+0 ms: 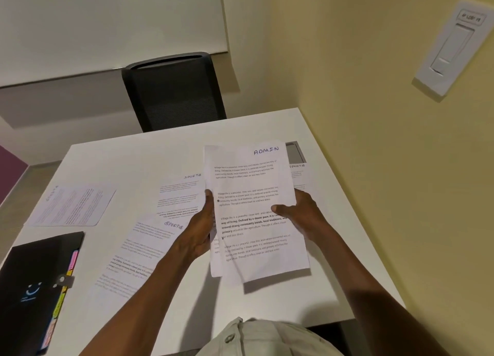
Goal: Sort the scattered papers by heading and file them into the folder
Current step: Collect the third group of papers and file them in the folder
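Head view: left hand point(201, 228) and right hand point(299, 212) grip the paper stack point(254, 211) by its side edges, raised over the table point(267, 297). Folder point(34, 283) lies closed at the table's left edge.

- Bare white table point(128, 155) lies open along the far edge, before the black mesh chair point(173, 93).
- Loose SPORTS sheets point(141, 251) cover the middle and left.
- The black folder point(32, 281) fills the near-left corner.
- The yellow wall point(387, 168) closes the right side.
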Motion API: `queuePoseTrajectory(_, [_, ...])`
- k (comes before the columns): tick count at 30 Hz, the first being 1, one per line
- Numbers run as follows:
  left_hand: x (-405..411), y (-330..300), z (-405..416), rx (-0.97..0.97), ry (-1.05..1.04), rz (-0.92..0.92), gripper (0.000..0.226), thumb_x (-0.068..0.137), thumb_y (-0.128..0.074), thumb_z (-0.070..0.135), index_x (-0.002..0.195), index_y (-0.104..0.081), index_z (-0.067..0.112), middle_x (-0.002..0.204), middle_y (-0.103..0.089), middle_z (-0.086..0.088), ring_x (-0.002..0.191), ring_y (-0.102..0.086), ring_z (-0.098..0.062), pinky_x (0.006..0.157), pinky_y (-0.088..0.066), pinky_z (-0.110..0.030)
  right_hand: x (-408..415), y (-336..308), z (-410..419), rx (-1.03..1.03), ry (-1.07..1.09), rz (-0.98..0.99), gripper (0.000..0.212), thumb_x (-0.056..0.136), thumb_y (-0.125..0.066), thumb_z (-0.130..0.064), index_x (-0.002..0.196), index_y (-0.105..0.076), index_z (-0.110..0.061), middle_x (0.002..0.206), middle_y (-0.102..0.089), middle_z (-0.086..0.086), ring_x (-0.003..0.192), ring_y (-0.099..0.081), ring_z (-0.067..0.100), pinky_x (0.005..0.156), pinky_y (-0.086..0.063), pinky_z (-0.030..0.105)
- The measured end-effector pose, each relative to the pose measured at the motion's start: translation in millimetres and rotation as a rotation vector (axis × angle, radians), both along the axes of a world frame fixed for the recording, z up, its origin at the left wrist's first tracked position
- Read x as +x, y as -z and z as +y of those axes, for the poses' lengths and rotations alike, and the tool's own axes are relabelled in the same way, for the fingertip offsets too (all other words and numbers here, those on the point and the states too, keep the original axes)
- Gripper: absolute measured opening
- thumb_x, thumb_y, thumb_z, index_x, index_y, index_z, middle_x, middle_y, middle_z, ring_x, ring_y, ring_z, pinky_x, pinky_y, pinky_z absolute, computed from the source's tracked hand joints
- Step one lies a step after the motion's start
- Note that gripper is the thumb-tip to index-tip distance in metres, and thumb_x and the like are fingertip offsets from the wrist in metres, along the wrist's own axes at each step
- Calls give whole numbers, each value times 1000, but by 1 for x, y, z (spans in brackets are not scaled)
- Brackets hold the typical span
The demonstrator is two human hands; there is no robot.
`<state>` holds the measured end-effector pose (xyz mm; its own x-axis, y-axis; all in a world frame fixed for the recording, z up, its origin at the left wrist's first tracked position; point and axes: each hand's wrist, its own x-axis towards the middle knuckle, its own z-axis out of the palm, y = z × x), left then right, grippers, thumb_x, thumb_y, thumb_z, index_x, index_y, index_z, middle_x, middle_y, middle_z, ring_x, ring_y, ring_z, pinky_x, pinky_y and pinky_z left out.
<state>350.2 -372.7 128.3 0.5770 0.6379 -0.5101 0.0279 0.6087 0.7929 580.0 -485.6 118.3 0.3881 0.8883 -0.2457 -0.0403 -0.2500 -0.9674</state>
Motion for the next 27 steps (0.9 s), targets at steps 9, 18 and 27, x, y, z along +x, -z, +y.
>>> queuePoseTrajectory(9, [7, 7, 0, 452, -89, 195, 14, 98, -62, 17, 109, -70, 23, 108, -76, -2, 90, -74, -12, 68, -58, -22, -22, 1, 3, 36, 141, -46, 42, 83, -75, -11, 123, -62, -13, 114, -71, 2, 104, -68, 22, 93, -55, 44])
queuePoseTrajectory(18, [1, 12, -13, 555, -162, 245, 19, 93, -69, 31, 112, -71, 27, 103, -76, 13, 94, -72, -3, 76, -53, -24, -23, 0, -5, 65, 171, -138, 33, 83, -77, -16, 111, -61, -24, 98, -68, -15, 86, -64, 0, 59, -50, 8])
queuePoseTrajectory(27, [-7, 29, -30, 511, -166, 283, 18, 101, -56, 18, 112, -69, 22, 104, -76, 8, 103, -70, -15, 88, -54, -34, -27, 20, -13, 7, 162, -21, 39, 83, -77, -15, 119, -63, -19, 107, -72, -5, 96, -69, 13, 68, -52, 18])
